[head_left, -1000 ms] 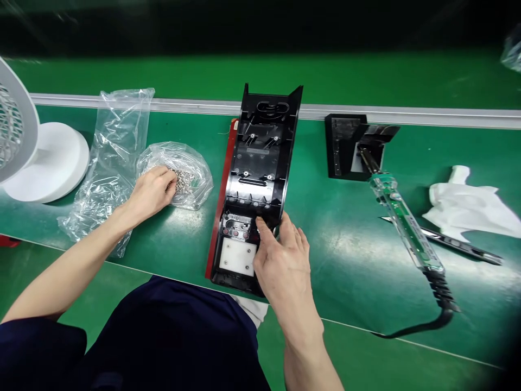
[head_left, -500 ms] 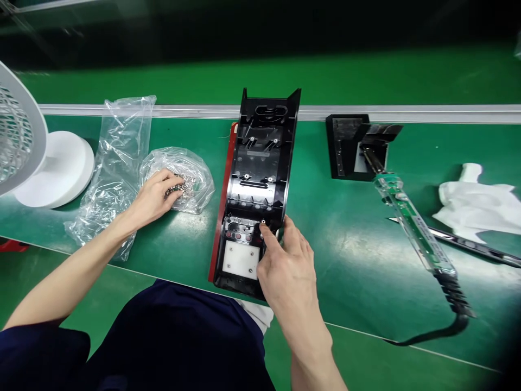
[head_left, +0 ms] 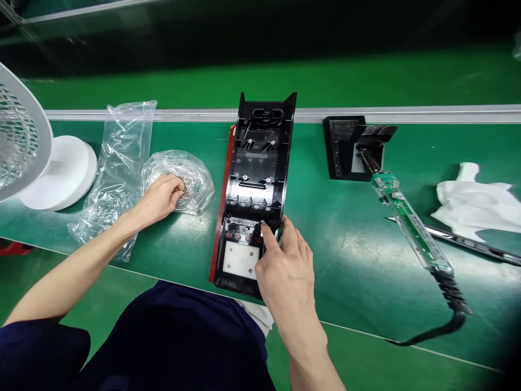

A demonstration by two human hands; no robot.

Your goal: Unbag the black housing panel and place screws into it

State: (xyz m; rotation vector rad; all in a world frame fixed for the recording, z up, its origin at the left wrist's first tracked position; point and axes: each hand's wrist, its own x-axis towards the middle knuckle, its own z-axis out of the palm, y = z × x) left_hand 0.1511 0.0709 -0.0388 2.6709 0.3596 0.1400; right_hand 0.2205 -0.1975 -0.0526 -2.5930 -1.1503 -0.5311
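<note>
A long black plastic housing [head_left: 256,163] lies with its inner side up on the bench, a white plate [head_left: 241,259] with several screws in its near end. My right hand [head_left: 287,271] grips the housing's right edge near that end, one finger inside and the others outside. A clear plastic bag [head_left: 199,184] of small shiny metal pieces [head_left: 189,185] lies left of the housing. Over these pieces my left hand [head_left: 160,196] is closed, fingertips pinched together; what they hold, if anything, is hidden.
A red strip [head_left: 223,212] shows along the housing's left side. To the right, a soldering iron [head_left: 413,222] rests in a black stand [head_left: 344,155], near tweezers [head_left: 476,244] and crumpled white material [head_left: 476,198]. A flat clear bag [head_left: 122,163] and a white fan [head_left: 61,174] are at left.
My left hand's fingers, spread among the metal pieces before, have drawn together into a pinch. My right hand keeps its grip on the housing. The view has shifted slightly.
</note>
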